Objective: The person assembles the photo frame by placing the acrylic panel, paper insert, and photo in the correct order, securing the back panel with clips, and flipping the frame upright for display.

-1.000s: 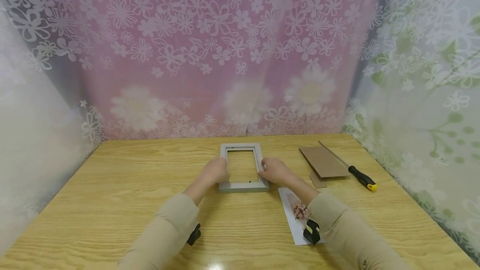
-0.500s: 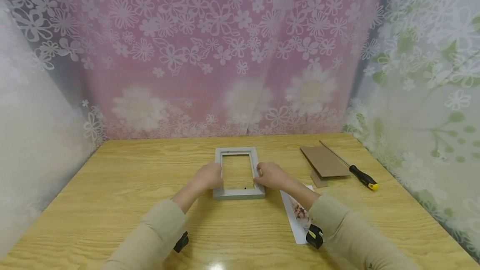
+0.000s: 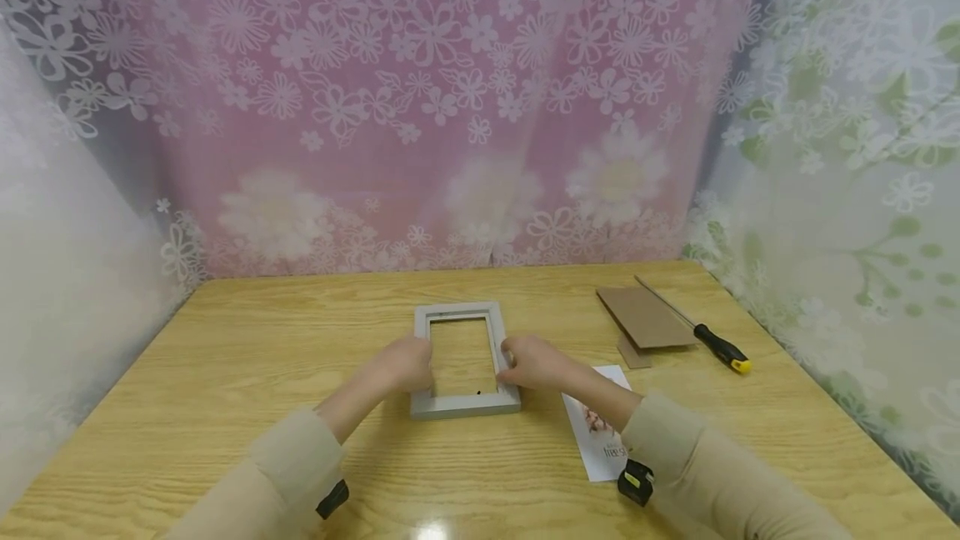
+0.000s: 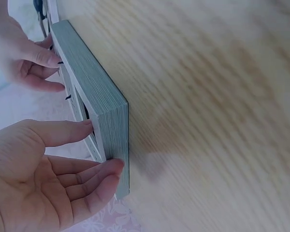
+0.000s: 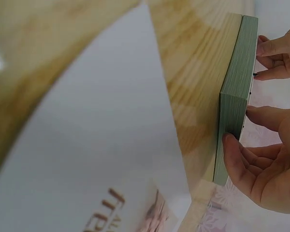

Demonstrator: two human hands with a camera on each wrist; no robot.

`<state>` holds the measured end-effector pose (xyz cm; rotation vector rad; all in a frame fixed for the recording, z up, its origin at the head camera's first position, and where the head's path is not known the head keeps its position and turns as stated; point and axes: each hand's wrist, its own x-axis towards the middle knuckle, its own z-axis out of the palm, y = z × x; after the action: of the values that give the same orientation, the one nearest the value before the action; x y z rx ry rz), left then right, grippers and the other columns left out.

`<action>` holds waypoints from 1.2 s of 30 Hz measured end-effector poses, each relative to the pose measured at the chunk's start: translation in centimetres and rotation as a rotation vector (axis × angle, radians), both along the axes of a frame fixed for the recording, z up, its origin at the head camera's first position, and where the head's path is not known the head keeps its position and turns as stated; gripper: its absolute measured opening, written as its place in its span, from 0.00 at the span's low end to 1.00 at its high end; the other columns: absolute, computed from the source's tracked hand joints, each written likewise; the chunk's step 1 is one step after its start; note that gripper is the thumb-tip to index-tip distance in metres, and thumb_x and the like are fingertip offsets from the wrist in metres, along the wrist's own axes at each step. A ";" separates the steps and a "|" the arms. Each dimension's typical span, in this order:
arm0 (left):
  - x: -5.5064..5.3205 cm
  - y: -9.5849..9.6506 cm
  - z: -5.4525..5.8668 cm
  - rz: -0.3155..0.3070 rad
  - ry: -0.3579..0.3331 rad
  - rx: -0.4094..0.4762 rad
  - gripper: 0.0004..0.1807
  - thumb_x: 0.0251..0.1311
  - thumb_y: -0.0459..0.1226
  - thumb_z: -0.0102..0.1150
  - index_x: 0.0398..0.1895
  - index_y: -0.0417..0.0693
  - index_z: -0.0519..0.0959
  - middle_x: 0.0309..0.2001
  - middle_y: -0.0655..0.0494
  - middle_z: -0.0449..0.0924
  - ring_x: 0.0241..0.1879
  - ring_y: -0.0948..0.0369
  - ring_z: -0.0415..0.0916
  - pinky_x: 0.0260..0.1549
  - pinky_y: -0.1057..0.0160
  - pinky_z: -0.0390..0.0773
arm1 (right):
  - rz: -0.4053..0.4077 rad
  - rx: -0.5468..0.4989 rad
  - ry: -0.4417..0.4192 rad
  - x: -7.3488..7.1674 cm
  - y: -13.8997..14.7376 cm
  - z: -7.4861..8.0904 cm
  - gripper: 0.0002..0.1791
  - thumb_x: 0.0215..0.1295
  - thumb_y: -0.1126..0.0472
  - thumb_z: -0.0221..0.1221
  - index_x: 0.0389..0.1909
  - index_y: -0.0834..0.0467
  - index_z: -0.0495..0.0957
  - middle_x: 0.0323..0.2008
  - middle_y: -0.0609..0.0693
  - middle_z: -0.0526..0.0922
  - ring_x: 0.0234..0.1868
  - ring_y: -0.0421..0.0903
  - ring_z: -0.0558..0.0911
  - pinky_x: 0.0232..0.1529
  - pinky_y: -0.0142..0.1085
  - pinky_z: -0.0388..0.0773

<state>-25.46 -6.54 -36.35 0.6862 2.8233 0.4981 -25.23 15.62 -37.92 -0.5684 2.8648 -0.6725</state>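
A grey-green picture frame point(image 3: 465, 406) lies on the wooden table point(image 3: 300, 315), its middle an open hole. My left hand point(image 3: 407, 363) pinches the frame's left side, and my right hand point(image 3: 536, 362) grips the right side. In the left wrist view, the thumb of the left hand point(image 4: 53, 169) lies on the frame's upper edge while the fingertips touch its outer wall. The right hand point(image 5: 270, 154) holds its side likewise, thumb above and fingers outside. Small dark tabs stick up along the inner edge.
Right of the frame lies a printed sheet point(image 3: 596, 452) with flowers and lettering, partly under the right forearm. Farther right rest a brown backing board point(image 3: 648, 319), a smaller brown piece point(image 3: 634, 354) and a black-and-yellow screwdriver point(image 3: 723, 349). Patterned curtains point(image 3: 450, 107) surround the table.
The frame has slid toward me and slightly left across the table, with both hands keeping hold of its sides. The sheet, boards and screwdriver stay in place.
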 end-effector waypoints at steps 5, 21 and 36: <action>0.9 -0.6 0.2 0.014 -0.027 0.013 0.19 0.46 0.21 0.49 0.11 0.50 0.59 0.12 0.59 0.56 0.12 0.67 0.49 0.10 0.73 0.50 | 0.032 -0.010 0.007 0.6 -0.4 -0.1 0.27 0.56 0.61 0.64 0.53 0.72 0.71 0.17 0.45 0.73 0.16 0.37 0.66 0.17 0.26 0.62; 1.7 -2.2 -0.4 0.015 0.030 0.034 0.20 0.44 0.27 0.58 0.09 0.49 0.58 0.14 0.59 0.57 0.14 0.65 0.52 0.12 0.70 0.55 | 0.030 -0.016 -0.024 2.3 0.3 0.8 0.32 0.60 0.53 0.61 0.59 0.70 0.66 0.20 0.44 0.76 0.17 0.38 0.71 0.19 0.30 0.69; 1.6 -3.8 -0.7 -0.210 0.120 0.014 0.24 0.51 0.39 0.67 0.43 0.27 0.77 0.48 0.39 0.75 0.49 0.45 0.73 0.47 0.51 0.75 | -0.118 0.015 0.073 2.5 11.7 2.7 0.25 0.63 0.55 0.57 0.54 0.71 0.70 0.28 0.48 0.79 0.25 0.40 0.75 0.24 0.34 0.73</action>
<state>-23.89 -10.35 -37.05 1.0344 2.8130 0.4540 -22.71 27.33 -35.24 -0.4324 2.9879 -0.6607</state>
